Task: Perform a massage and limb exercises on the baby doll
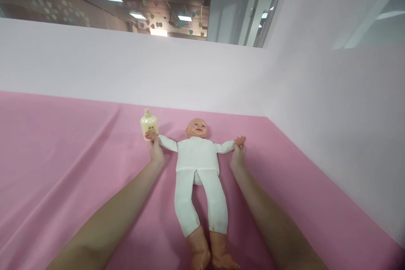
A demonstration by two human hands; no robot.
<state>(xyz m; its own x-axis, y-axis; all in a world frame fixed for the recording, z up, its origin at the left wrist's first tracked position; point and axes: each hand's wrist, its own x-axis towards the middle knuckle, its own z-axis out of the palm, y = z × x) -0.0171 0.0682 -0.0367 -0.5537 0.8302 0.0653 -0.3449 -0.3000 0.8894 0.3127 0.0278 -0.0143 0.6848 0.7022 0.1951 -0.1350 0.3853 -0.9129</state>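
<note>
A baby doll (pixel 198 155) with a white cloth body and plastic head, hands and feet lies on its back, feet towards me. Its arms are stretched out to both sides. My left hand (pixel 156 152) is closed around the doll's hand on the left. On the right, my right hand (pixel 238 155) grips the doll's other hand from below. Behind the doll's left-side hand stands a pale yellow bottle (pixel 148 123) with a narrow top and a dark drawing on its front, partly covered by that hand.
A pink cloth (pixel 79 156) with creases at left covers the surface. A white wall (pixel 126 67) runs along the back, and another wall (pixel 341 105) borders the right side. Above the back wall is a glass pane (pixel 110 8) with heart shapes and ceiling lights visible.
</note>
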